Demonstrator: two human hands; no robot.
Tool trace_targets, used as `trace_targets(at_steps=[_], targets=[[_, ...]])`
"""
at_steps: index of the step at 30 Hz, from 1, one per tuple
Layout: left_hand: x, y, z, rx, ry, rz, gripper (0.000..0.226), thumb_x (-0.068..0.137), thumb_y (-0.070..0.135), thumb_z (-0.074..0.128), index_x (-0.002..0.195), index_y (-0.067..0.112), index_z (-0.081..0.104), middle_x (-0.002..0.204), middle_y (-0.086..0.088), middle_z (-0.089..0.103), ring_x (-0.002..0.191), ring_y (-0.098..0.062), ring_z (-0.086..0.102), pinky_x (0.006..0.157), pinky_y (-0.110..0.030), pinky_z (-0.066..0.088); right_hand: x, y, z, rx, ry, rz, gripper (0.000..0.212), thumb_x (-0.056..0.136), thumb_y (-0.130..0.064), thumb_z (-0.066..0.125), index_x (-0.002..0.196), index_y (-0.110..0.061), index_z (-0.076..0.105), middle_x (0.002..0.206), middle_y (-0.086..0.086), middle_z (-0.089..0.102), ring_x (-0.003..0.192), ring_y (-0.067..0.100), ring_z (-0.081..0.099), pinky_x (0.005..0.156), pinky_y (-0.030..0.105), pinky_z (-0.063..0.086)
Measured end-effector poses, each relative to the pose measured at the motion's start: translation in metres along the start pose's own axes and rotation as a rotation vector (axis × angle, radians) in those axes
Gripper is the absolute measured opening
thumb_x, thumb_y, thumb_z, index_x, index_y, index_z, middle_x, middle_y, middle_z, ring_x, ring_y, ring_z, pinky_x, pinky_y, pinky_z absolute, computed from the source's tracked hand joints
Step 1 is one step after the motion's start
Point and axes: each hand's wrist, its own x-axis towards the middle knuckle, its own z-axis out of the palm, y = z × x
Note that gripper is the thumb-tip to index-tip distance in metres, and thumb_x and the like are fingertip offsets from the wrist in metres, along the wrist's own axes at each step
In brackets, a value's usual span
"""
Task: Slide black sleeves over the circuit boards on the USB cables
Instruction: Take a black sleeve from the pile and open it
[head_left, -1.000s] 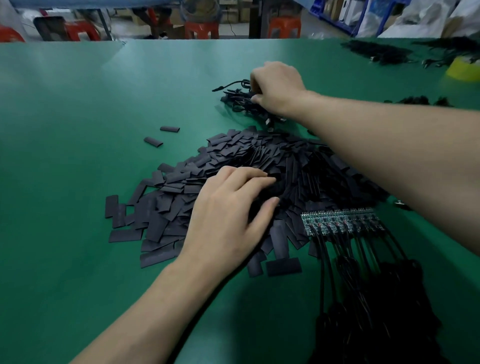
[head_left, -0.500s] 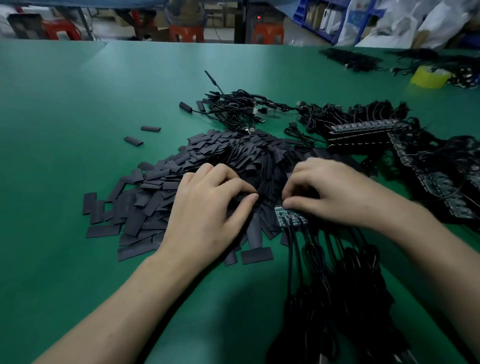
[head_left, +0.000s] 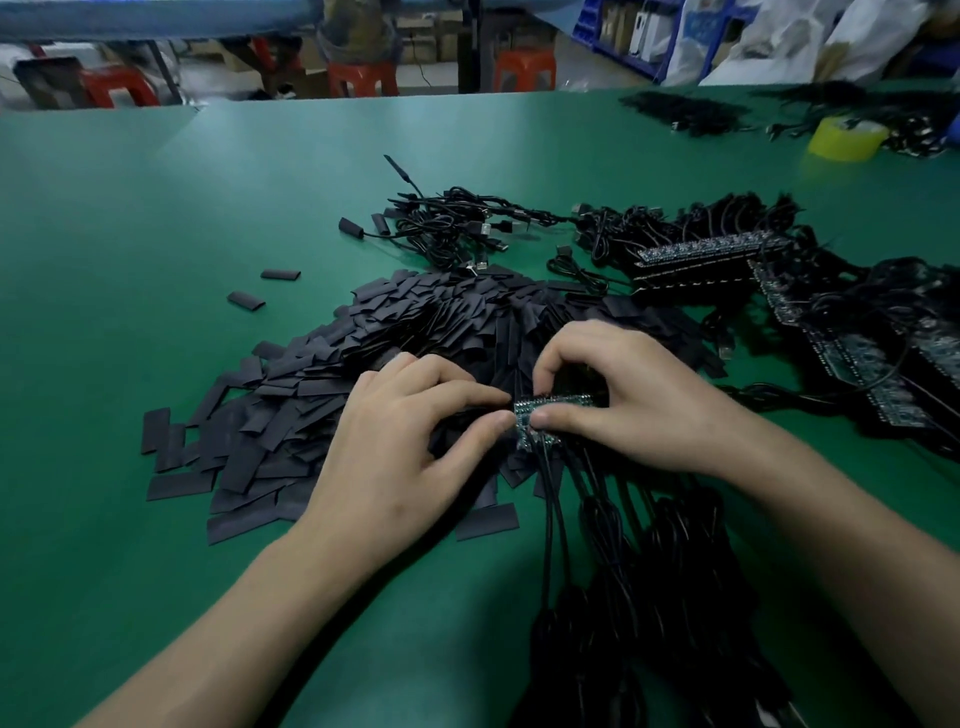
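Observation:
A big heap of flat black sleeves (head_left: 322, 384) covers the middle of the green table (head_left: 156, 234). At its near right edge lies a strip of small green circuit boards (head_left: 553, 404), each with a black USB cable (head_left: 597, 545) running toward me. My right hand (head_left: 623, 400) pinches the left end of the strip between thumb and forefinger. My left hand (head_left: 410, 447) rests on the heap, its thumb and forefinger tips meeting at the same board end; whether they hold a sleeve is hidden.
Finished cables (head_left: 457, 228) lie tangled beyond the heap. More board strips with cables (head_left: 810, 312) fill the right side. Two loose sleeves (head_left: 260, 288) lie to the left. A yellow tape roll (head_left: 847, 137) stands at the far right. Red stools stand past the table's far edge.
My right hand came back from the far cable tangle to the board strip and now pinches its left end. My left hand's fingertips shifted right to meet it.

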Motion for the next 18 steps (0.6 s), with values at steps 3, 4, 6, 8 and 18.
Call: trace_targets(at_steps=[3, 4, 6, 8, 18], targets=[[0.0001, 0.0060, 0.0002, -0.245, -0.049, -0.139, 0.021, 0.088, 0.051, 0.074, 0.098, 0.033, 0.078, 0.087, 0.016, 0.073, 0.084, -0.007, 0.067, 0.077, -0.024, 0.051, -0.0008, -0.0048, 0.0062, 0.193, 0.067, 0.021, 0.017, 0.079, -0.035, 0.084, 0.087, -0.032, 0.070, 0.084, -0.014, 0.070, 0.088, 0.003, 0.065, 0.073, 0.015, 0.046], [0.0002, 0.0074, 0.0002, -0.340, -0.062, -0.202, 0.019, 0.084, 0.049, 0.076, 0.094, 0.033, 0.078, 0.082, 0.016, 0.074, 0.078, -0.004, 0.068, 0.071, -0.017, 0.050, -0.0009, -0.0062, 0.0076, 0.231, 0.084, 0.016, 0.017, 0.079, -0.031, 0.086, 0.086, -0.030, 0.071, 0.083, -0.013, 0.071, 0.085, 0.004, 0.066, 0.074, 0.016, 0.048], [0.0010, 0.0094, 0.0002, -0.500, -0.074, -0.288, 0.017, 0.078, 0.041, 0.075, 0.088, 0.027, 0.078, 0.074, 0.013, 0.074, 0.065, 0.002, 0.065, 0.064, -0.008, 0.045, -0.0005, -0.0082, 0.0084, 0.293, 0.103, 0.014, 0.016, 0.079, -0.026, 0.087, 0.086, -0.028, 0.073, 0.082, -0.010, 0.072, 0.081, 0.005, 0.067, 0.076, 0.023, 0.052], [0.0020, 0.0105, -0.0003, -0.638, -0.069, -0.337, 0.012, 0.080, 0.028, 0.077, 0.086, 0.019, 0.079, 0.071, 0.005, 0.075, 0.061, 0.002, 0.064, 0.062, -0.009, 0.047, -0.0006, -0.0079, 0.0066, 0.342, 0.097, 0.026, 0.012, 0.081, -0.027, 0.085, 0.087, -0.028, 0.075, 0.082, -0.010, 0.074, 0.080, 0.005, 0.068, 0.076, 0.024, 0.053], [0.0058, 0.0111, -0.0071, -0.778, -0.127, -0.358, 0.009, 0.077, 0.023, 0.075, 0.085, 0.020, 0.079, 0.070, 0.008, 0.074, 0.061, 0.004, 0.064, 0.062, -0.007, 0.047, 0.0005, -0.0096, 0.0055, 0.386, 0.043, 0.012, 0.008, 0.087, -0.022, 0.080, 0.084, -0.027, 0.076, 0.081, -0.013, 0.074, 0.077, -0.001, 0.067, 0.076, 0.017, 0.049]])
